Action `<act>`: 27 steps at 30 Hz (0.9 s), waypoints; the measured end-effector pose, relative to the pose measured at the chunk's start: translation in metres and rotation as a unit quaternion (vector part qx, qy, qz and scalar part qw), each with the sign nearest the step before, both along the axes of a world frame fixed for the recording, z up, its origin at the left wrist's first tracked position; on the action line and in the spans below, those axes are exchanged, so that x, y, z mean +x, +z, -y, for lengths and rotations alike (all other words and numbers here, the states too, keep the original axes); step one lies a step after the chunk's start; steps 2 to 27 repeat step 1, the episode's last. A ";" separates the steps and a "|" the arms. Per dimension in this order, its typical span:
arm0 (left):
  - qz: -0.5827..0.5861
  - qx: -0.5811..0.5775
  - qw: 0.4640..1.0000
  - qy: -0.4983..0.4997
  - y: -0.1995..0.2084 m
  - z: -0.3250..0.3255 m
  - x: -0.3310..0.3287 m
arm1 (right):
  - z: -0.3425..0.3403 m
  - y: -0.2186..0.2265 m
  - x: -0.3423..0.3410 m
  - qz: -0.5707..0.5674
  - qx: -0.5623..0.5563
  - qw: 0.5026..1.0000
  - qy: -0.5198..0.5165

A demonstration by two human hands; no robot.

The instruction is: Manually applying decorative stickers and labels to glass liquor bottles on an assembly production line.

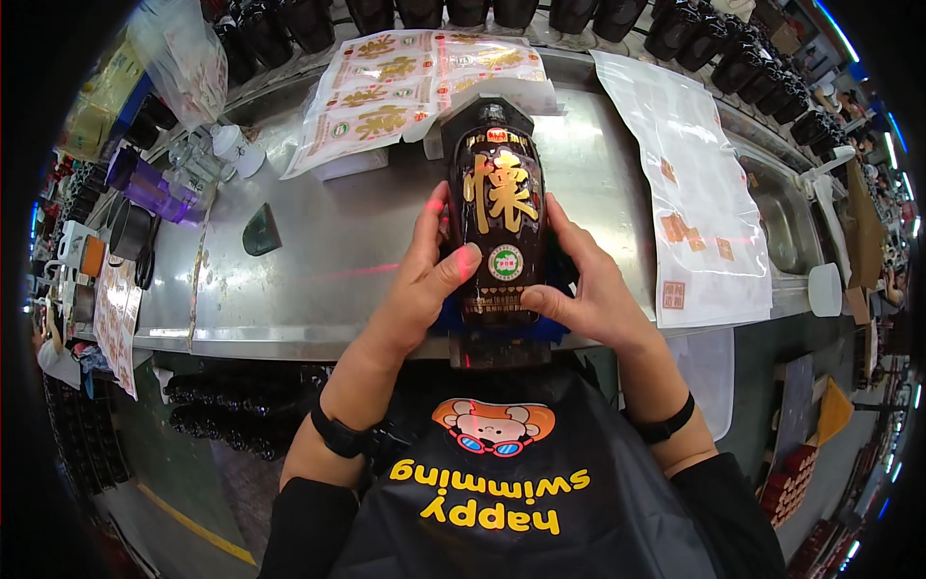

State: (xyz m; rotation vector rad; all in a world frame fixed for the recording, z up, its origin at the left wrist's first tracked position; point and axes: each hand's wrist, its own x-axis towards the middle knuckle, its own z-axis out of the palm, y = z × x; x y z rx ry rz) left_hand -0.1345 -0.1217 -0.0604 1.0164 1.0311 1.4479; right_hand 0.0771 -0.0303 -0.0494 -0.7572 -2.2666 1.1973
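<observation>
A dark, glossy bottle (502, 207) with gold lettering and a round green-and-white emblem lies before me at the metal table's near edge. My left hand (431, 275) is closed round its left side, the thumb pressing near the emblem. Round the right side curls my right hand (600, 289), its thumb by the bottle's lower end. Just beyond the bottle, a decal sheet (386, 92) with gold characters and small emblems is spread out. To the right lies a long translucent sheet (709, 183) with a few orange-brown square decals.
A small dark green flat piece (261, 230) rests on the metal table (318, 261). At the left stand a purple container (159, 188), a white-topped bottle (237, 151) and a dark pot (132, 230). Rows of dark bottles (420, 12) line the back; a sink (779, 207) is at the right.
</observation>
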 end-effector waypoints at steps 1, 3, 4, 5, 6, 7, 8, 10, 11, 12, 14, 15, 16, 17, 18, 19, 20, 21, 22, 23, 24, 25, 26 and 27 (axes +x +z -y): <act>0.019 -0.006 1.000 -0.017 -0.001 0.001 -0.002 | 0.003 -0.001 0.001 0.002 -0.003 1.000 -0.002; 0.019 -0.006 1.000 -0.017 -0.001 0.001 -0.002 | 0.003 -0.001 0.001 0.002 -0.003 1.000 -0.002; 0.019 -0.006 1.000 -0.017 -0.001 0.001 -0.002 | 0.003 -0.001 0.001 0.002 -0.003 1.000 -0.002; 0.019 -0.006 1.000 -0.017 -0.001 0.001 -0.002 | 0.003 -0.001 0.001 0.002 -0.003 1.000 -0.002; 0.019 -0.006 1.000 -0.017 -0.001 0.001 -0.002 | 0.003 -0.001 0.001 0.002 -0.003 1.000 -0.002; 0.019 -0.006 1.000 -0.017 -0.001 0.001 -0.002 | 0.003 -0.001 0.001 0.002 -0.003 1.000 -0.002; 0.019 -0.006 1.000 -0.017 -0.001 0.001 -0.002 | 0.003 -0.001 0.001 0.002 -0.003 1.000 -0.002; 0.019 -0.006 1.000 -0.017 -0.001 0.001 -0.002 | 0.003 -0.001 0.001 0.002 -0.003 1.000 -0.002; 0.019 -0.006 1.000 -0.017 -0.001 0.001 -0.002 | 0.003 -0.001 0.001 0.002 -0.003 1.000 -0.002; 0.019 -0.006 1.000 -0.017 -0.001 0.001 -0.002 | 0.003 -0.001 0.001 0.002 -0.003 1.000 -0.002; 0.019 -0.006 1.000 -0.017 -0.001 0.001 -0.002 | 0.003 -0.001 0.001 0.002 -0.003 1.000 -0.002; 0.019 -0.006 1.000 -0.017 -0.001 0.001 -0.002 | 0.003 -0.001 0.001 0.002 -0.003 1.000 -0.002; 0.019 -0.006 1.000 -0.017 -0.001 0.001 -0.002 | 0.003 -0.001 0.001 0.002 -0.003 1.000 -0.002; 0.019 -0.006 1.000 -0.017 -0.001 0.001 -0.002 | 0.003 -0.001 0.001 0.002 -0.003 1.000 -0.002; 0.019 -0.006 1.000 -0.017 -0.001 0.001 -0.002 | 0.003 -0.001 0.001 0.002 -0.003 1.000 -0.002; 0.019 -0.006 1.000 -0.017 -0.001 0.001 -0.002 | 0.003 -0.001 0.001 0.002 -0.003 1.000 -0.002; 0.019 -0.006 1.000 -0.017 -0.001 0.001 -0.002 | 0.003 -0.001 0.001 0.002 -0.003 1.000 -0.002; 0.019 -0.006 1.000 -0.017 -0.001 0.001 -0.002 | 0.003 -0.001 0.001 0.002 -0.003 1.000 -0.002; 0.019 -0.006 1.000 -0.017 -0.001 0.001 -0.002 | 0.003 -0.001 0.001 0.002 -0.003 1.000 -0.002; 0.019 -0.006 1.000 -0.017 -0.001 0.001 -0.002 | 0.003 -0.001 0.001 0.002 -0.003 1.000 -0.002; 0.019 -0.006 1.000 -0.017 -0.001 0.001 -0.002 | 0.003 -0.001 0.001 0.002 -0.003 1.000 -0.002; 0.019 -0.006 1.000 -0.017 -0.001 0.001 -0.002 | 0.003 -0.001 0.001 0.002 -0.003 1.000 -0.002; 0.019 -0.006 1.000 -0.017 -0.001 0.001 -0.002 | 0.003 -0.001 0.001 0.002 -0.003 1.000 -0.002; 0.019 -0.006 1.000 -0.017 -0.001 0.001 -0.002 | 0.003 -0.001 0.001 0.002 -0.003 1.000 -0.002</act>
